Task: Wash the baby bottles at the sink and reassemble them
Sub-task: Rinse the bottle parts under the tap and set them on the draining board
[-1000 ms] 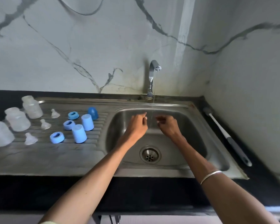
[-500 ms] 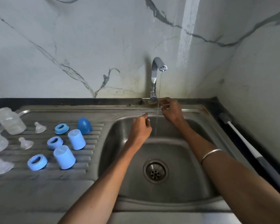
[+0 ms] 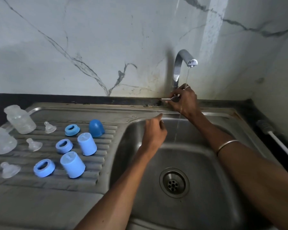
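Both forearms enter from the bottom edge, elbows cut off. On the ribbed steel drainboard [image 3: 45, 193] at left lie three blue rings [image 3: 44, 168], three blue caps [image 3: 72, 164] and three clear teats [image 3: 8, 169]; of the clear bottles [image 3: 20, 119], two show, one cropped by the left edge. At centre the left hand [image 3: 155, 131] hangs over the sink [image 3: 206, 188], fingers loosely curled, holding nothing. Farther back the right hand [image 3: 184, 101] pinches the tap [image 3: 178, 67] lever, mostly hidden. A thin stream falls. A brush [image 3: 276, 141] runs off right. Marble wall behind.
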A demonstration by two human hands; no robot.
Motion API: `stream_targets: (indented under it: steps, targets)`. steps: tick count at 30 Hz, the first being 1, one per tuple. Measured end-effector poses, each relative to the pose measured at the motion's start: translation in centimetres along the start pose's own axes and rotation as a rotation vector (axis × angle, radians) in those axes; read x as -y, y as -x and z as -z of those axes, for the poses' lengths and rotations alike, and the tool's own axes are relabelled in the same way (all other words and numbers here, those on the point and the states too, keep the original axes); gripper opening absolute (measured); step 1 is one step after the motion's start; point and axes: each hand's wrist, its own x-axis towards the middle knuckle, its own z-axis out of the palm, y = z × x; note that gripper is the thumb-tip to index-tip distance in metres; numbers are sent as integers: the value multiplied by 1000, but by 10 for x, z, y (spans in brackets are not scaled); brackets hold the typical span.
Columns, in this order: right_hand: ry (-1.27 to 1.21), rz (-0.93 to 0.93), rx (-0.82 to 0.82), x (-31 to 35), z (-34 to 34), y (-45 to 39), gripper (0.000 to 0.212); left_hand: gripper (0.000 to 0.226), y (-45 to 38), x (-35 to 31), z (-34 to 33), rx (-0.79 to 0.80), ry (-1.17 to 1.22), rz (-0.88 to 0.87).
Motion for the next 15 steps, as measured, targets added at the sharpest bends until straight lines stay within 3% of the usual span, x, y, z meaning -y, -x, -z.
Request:
stream_targets:
  steps: [4,6,11,15]
  targets:
    - [73,71,-68,1,1,1,23,43,1,3,-5,21,11,4]
    - [77,12,-135,2,2,3,24,43,0,5,-7,31,17,8]
    - [-195,-150,-213,6,4,11,26,43,2,3,-11,43,30,-13]
    - [-264,-211,-197,5,4,11,26,42,-1,3,-12,47,39,-16]
